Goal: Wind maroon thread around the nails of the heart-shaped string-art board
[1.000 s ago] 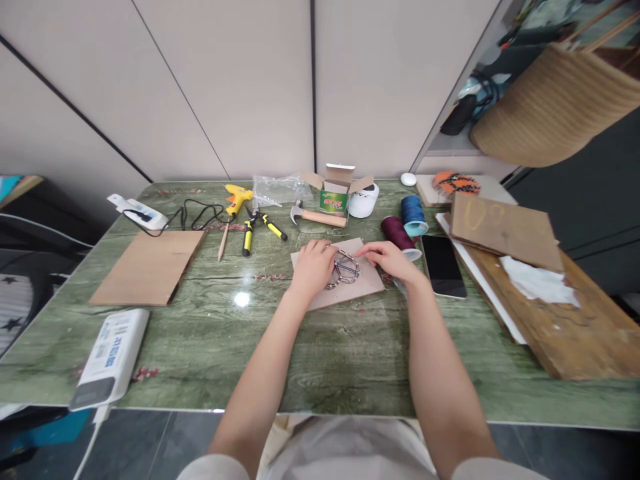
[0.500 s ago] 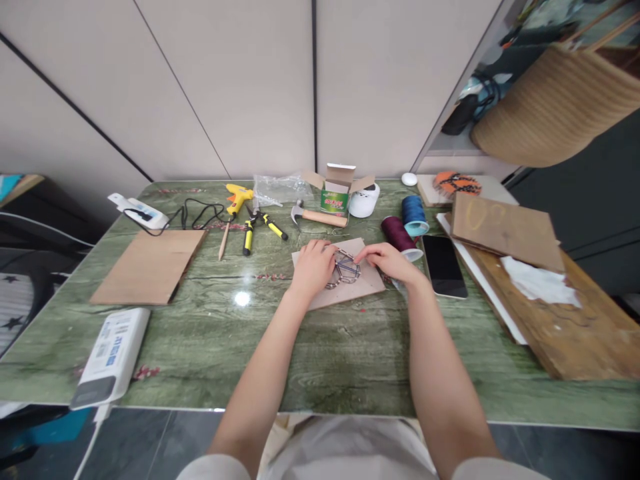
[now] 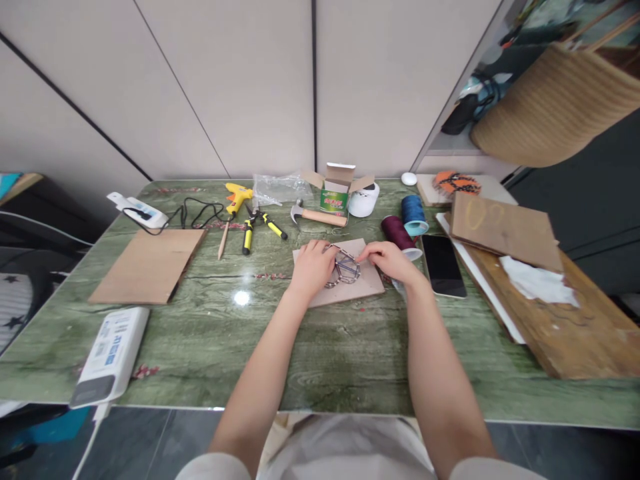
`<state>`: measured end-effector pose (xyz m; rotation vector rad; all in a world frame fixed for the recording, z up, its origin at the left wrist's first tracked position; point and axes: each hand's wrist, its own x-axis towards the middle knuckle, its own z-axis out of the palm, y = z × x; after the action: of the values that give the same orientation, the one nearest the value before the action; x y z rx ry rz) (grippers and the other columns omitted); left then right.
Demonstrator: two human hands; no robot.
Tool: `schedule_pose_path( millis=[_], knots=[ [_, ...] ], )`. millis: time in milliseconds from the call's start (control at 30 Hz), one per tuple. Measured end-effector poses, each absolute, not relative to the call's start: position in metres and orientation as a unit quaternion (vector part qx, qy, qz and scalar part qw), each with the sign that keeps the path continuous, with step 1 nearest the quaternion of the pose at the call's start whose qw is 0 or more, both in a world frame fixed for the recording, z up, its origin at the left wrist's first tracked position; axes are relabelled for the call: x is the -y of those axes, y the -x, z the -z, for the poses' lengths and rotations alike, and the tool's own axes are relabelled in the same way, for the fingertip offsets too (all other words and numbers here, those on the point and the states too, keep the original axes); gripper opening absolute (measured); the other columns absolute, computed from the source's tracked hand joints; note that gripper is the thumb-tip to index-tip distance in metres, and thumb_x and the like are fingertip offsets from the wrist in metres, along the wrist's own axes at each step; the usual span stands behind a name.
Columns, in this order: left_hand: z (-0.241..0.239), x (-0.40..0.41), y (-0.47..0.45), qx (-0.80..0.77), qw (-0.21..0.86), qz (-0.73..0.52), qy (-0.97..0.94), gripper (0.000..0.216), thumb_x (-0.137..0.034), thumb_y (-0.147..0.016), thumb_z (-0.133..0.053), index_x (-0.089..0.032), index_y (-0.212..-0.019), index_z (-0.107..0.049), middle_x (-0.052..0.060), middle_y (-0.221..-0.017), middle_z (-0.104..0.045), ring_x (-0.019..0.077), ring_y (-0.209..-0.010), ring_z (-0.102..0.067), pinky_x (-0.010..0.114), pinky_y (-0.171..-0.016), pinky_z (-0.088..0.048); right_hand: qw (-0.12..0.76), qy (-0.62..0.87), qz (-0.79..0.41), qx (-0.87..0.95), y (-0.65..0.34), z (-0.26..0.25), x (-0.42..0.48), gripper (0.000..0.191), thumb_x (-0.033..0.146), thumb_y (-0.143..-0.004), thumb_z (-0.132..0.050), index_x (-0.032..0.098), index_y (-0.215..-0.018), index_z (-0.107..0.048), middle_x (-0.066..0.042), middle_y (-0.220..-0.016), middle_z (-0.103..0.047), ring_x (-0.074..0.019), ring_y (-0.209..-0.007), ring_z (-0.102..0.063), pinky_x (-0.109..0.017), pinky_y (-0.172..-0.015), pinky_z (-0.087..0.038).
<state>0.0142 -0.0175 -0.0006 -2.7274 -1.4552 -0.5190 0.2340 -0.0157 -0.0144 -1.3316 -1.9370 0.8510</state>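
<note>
Green stone-look bench [image 3: 225,347] carrying cardboard sheet [image 3: 147,267] far left, yellow glue gun [image 3: 237,197] and yellow-handled snips [image 3: 260,230] lying idle. Left hand [image 3: 313,270] curling over wire frame [image 3: 344,268], grip pressing its left edge, pinch unclear. Frame sitting on tan card [image 3: 367,287], cage looking formed, blue thread showing on it, finish unclear. Right hand [image 3: 387,260] reaching in, fingertips just beside frame, grip closure unclear. 2 spools standing right: maroon thread spool [image 3: 397,230], blue thread spool [image 3: 413,212]. Phone [image 3: 443,265], wooden board [image 3: 550,340] lying far right. Pale wall panels [image 3: 225,87] rising behind.
</note>
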Motion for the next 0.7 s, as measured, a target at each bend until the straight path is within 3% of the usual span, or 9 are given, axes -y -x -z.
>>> schedule_pose_path(
  millis=[267,700],
  knots=[
    [-0.003,0.026,-0.02,0.419,0.016,0.156,0.894,0.031,-0.019,-0.088,-0.042,-0.024,-0.115,-0.057,0.008,-0.128,-0.049,0.0247,-0.116,-0.042,0.041,-0.095,-0.037,0.316,0.498,-0.315,0.743,-0.232,0.013,0.016,0.035,0.005,-0.066,-0.04,0.021,-0.07,-0.071,-0.002,-0.081,-0.071,-0.0184,-0.08,-0.063,-0.03,-0.078,-0.045],
    [0.0,0.03,-0.024,0.371,-0.01,0.142,0.918,0.03,-0.018,-0.089,-0.04,-0.02,-0.114,-0.057,0.007,-0.113,-0.058,0.0209,-0.112,-0.046,0.037,-0.097,-0.036,0.313,0.499,-0.308,0.747,-0.233,0.016,0.015,0.033,0.005,-0.066,-0.04,0.021,-0.069,-0.07,-0.001,-0.08,-0.07,-0.0175,-0.08,-0.063,-0.029,-0.078,-0.045]
  ],
)
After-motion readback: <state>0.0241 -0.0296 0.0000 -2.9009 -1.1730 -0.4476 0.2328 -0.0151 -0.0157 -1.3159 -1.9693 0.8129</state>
